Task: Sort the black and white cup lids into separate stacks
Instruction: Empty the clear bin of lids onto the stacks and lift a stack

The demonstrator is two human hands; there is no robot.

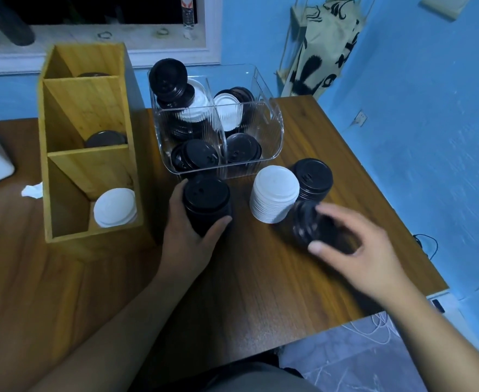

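Observation:
My left hand (188,233) grips a tall stack of black lids (206,203) standing on the table in front of the clear bin. My right hand (354,250) holds a blurred black lid (307,223) low over the table, just right of a white lid stack (274,193). A second black stack (313,179) stands behind the white one. The clear ribbed bin (272,120) holds mixed black and white lids in two sections.
A wooden three-slot holder (62,171) stands at the left, with white lids (115,207) in its front slot and dark lids in the others. A crumpled tissue (31,190) lies beside it. The table edge (402,304) runs close on the right.

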